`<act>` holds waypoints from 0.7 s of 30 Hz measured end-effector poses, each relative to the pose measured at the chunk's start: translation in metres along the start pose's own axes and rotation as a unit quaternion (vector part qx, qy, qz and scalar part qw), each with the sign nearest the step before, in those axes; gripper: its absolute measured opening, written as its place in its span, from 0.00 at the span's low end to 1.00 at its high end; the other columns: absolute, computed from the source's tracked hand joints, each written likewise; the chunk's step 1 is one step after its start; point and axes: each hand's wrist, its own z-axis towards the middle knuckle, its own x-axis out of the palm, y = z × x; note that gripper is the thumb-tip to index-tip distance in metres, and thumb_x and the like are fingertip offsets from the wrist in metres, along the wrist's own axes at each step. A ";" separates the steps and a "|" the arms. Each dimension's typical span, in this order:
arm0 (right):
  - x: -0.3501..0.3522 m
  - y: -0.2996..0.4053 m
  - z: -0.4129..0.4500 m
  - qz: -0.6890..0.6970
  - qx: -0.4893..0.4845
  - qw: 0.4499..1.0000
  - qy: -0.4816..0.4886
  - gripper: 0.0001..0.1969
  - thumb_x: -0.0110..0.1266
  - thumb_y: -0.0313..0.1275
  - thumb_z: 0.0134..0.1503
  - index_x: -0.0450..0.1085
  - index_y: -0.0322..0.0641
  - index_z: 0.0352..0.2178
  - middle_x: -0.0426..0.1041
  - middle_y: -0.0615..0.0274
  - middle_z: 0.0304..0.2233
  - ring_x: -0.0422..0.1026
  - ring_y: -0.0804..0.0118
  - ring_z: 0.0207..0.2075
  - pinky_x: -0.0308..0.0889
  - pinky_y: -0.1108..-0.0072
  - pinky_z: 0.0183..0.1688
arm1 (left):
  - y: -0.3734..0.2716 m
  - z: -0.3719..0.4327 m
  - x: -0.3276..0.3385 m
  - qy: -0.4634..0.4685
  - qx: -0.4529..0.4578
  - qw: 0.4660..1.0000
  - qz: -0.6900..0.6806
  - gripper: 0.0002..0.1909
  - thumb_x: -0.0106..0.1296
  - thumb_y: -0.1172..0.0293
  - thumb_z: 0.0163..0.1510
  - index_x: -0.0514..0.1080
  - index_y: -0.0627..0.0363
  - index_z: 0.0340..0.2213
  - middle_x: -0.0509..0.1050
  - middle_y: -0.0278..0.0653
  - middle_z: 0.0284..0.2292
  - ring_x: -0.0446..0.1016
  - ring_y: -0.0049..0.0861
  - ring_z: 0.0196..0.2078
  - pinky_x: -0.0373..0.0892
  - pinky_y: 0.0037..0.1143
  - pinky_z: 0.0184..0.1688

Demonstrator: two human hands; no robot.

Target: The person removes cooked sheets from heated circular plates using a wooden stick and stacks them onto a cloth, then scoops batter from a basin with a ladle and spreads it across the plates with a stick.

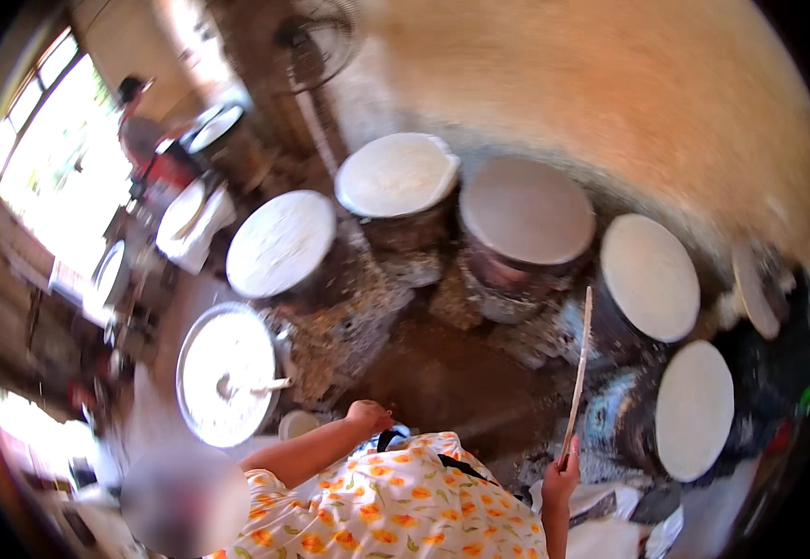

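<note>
My right hand (563, 467) grips the lower end of a long thin wooden stick (584, 363), which points up and away from me. My left hand (370, 417) is by my waist with its fingers curled; whether something is in them is hidden. Around me stands an arc of round griddles on drum-like stoves. White sheets cover several of them: the far one (398, 175), the left one (283, 244), the right one (650, 277) and the near right one (695, 411). The middle griddle (527, 209) shows a bare grey-brown top. To my left, a metal basin (180, 377) holds white liquid and a ladle (271, 385).
A pedestal fan (314, 49) stands by the wall (587, 91). Another person (150, 140) works at a griddle (216, 128) at far left. Near my left arm is a small pale container (298, 424). White sacks (608, 517) lie at lower right.
</note>
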 end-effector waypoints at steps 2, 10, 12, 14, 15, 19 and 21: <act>0.024 0.039 0.010 -0.005 -0.057 0.998 0.039 0.30 0.39 0.12 0.44 0.58 0.31 0.53 0.65 0.48 0.52 0.65 0.59 0.52 0.59 0.78 0.52 | 0.009 -0.020 -0.034 -0.174 -0.072 0.971 -0.147 0.02 0.48 0.82 0.49 0.69 0.65 0.28 0.71 0.51 0.28 0.74 0.43 0.33 0.74 0.37 0.30; 0.135 0.150 0.025 -0.059 -0.026 0.980 0.188 0.30 0.40 0.13 0.45 0.59 0.35 0.54 0.67 0.52 0.49 0.69 0.63 0.48 0.62 0.80 0.48 | 0.021 0.025 -0.180 -0.141 -0.017 0.854 -0.500 0.41 0.45 0.48 0.55 0.42 0.63 0.56 0.60 0.61 0.50 0.64 0.56 0.50 0.65 0.48 0.49; 0.160 0.158 0.022 -0.048 -0.077 0.977 0.193 0.29 0.41 0.13 0.46 0.60 0.35 0.53 0.67 0.53 0.50 0.69 0.63 0.48 0.63 0.80 0.48 | -0.011 0.029 -0.187 -0.147 -0.003 0.837 -0.527 0.40 0.50 0.46 0.51 0.47 0.62 0.53 0.55 0.60 0.53 0.61 0.56 0.52 0.59 0.51 0.53; 0.191 0.175 0.025 -0.060 -0.142 0.965 0.213 0.27 0.40 0.14 0.48 0.61 0.34 0.52 0.68 0.52 0.49 0.69 0.62 0.48 0.63 0.79 0.48 | -0.019 0.056 -0.216 -0.078 0.079 0.841 -0.529 0.35 0.47 0.46 0.53 0.52 0.63 0.48 0.67 0.53 0.38 0.69 0.49 0.36 0.65 0.50 0.46; 0.204 0.182 0.026 -0.063 -0.151 0.961 0.221 0.27 0.40 0.14 0.48 0.61 0.34 0.52 0.68 0.52 0.49 0.69 0.62 0.48 0.63 0.79 0.48 | -0.027 0.067 -0.228 -0.065 0.073 0.798 -0.594 0.31 0.46 0.47 0.54 0.54 0.63 0.45 0.66 0.50 0.34 0.68 0.46 0.32 0.66 0.48 0.43; 0.242 0.201 0.028 -0.068 -0.223 0.939 0.253 0.24 0.40 0.15 0.49 0.63 0.33 0.50 0.68 0.50 0.49 0.69 0.61 0.49 0.64 0.78 0.48 | -0.053 0.054 -0.278 -0.151 0.142 0.638 -0.742 0.13 0.37 0.61 0.59 0.58 0.60 0.35 0.63 0.43 0.25 0.64 0.34 0.24 0.68 0.38 0.30; 0.257 0.210 0.028 -0.056 -0.227 0.932 0.276 0.23 0.41 0.15 0.49 0.63 0.32 0.49 0.68 0.50 0.48 0.70 0.61 0.48 0.64 0.78 0.47 | -0.019 0.035 -0.343 -0.064 0.203 0.583 -0.784 0.08 0.34 0.67 0.59 0.56 0.57 0.27 0.60 0.33 0.17 0.59 0.19 0.14 0.61 0.20 0.14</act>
